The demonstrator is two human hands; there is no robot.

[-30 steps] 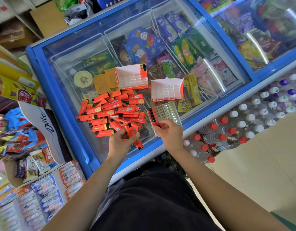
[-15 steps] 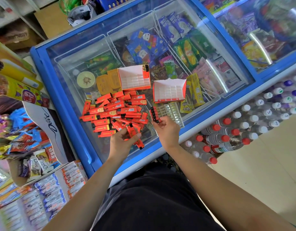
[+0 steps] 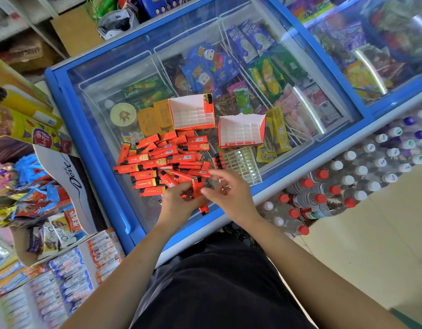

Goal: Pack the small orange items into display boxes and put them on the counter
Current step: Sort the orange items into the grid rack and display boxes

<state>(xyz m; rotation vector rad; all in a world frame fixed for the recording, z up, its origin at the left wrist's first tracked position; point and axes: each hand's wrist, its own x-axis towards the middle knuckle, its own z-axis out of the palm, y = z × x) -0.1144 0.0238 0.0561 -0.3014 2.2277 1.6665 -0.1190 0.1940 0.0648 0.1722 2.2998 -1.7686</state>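
Dozens of orange items (image 3: 167, 160) lie heaped on the desk (image 3: 98, 138), which is the glass lid of a shop freezer, just in front of two display boxes (image 3: 240, 130). Both boxes are open with their white grids almost bare, and only the left one shows a single item standing in a far corner. A clear plastic tray (image 3: 240, 165) sits beside the heap, with one short row of items filled along its near-left edge.

A second ago the right hand (image 3: 229, 195) was out at that tray, seating an item at the end of the row. It has now drawn back to meet the left hand (image 3: 179, 203) above the near edge of the heap. I judge that item placed and the next one about to be taken, so the packing is at an early stage and nothing has yet gone to the counter.

The left hand's grip is curled round a small bunch of items, one upright between the hands and another poking out below. The right hand's grip is loose, with fingers spread and slightly bent and the thumb tip at the upright item. It is not yet pinching, and I cannot tell whether it touches.
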